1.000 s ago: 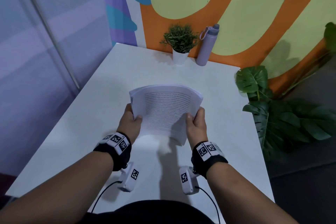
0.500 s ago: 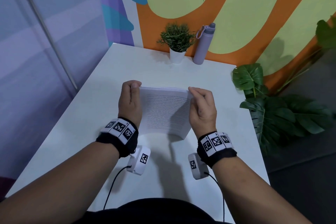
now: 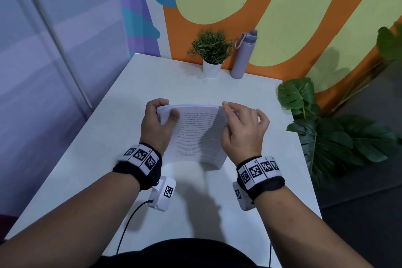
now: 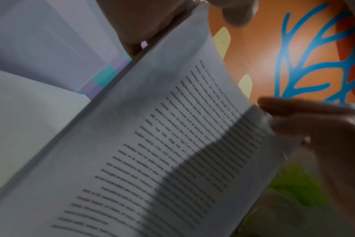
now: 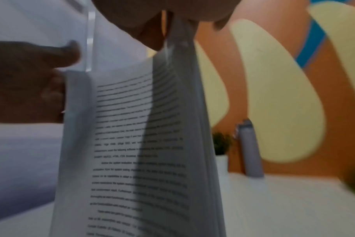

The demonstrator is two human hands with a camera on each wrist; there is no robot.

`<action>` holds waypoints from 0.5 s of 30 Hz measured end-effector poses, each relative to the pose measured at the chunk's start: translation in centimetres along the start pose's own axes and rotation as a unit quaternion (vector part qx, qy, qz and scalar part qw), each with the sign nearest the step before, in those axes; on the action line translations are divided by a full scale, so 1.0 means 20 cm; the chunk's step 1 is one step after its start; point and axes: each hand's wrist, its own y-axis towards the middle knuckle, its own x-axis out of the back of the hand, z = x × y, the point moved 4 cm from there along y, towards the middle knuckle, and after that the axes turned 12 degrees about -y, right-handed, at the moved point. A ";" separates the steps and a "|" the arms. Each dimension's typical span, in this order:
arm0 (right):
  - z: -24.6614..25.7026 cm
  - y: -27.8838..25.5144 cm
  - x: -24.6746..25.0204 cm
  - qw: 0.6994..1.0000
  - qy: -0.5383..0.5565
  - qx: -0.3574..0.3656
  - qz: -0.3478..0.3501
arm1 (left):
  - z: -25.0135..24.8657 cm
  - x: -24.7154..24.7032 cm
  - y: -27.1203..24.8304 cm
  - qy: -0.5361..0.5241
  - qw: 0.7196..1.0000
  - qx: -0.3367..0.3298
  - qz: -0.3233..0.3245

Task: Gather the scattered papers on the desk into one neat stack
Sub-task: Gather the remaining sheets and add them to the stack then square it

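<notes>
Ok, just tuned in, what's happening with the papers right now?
A person holds the stack of printed papers upright over the white desk, one side in each of their hands. The left hand grips the left edge, and the right hand pinches the right edge near the top. No loose sheets show on the desk. A potted plant and bottle stand at the back.

White tabletop (image 3: 121, 128) against a mural wall (image 3: 282, 17) of orange, pale yellow-green and blue shapes. Small potted plant (image 3: 212, 50) and lilac bottle (image 3: 243, 54) at the far edge. Big-leaf plant (image 3: 330, 137) right, dark floor (image 3: 359, 169), frosted partition (image 3: 54, 50) left.
</notes>
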 end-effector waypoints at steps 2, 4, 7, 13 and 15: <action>0.09 0.03 0.01 0.996 -0.070 0.048 0.025 | 0.03 0.01 0.00 0.026 1.000 0.007 0.016; 0.20 0.04 -0.01 0.990 -0.066 0.108 0.055 | 0.05 0.02 0.01 0.036 0.999 0.017 0.008; 0.34 0.03 -0.05 0.976 -0.019 0.178 0.120 | 0.06 0.02 0.02 0.015 0.999 0.028 0.003; 0.43 0.02 -0.08 0.964 0.012 0.198 0.179 | 0.06 0.01 0.04 0.001 0.999 0.026 0.019; 0.44 0.03 -0.08 0.963 0.023 0.197 0.180 | 0.06 0.01 0.04 -0.001 0.999 0.032 0.017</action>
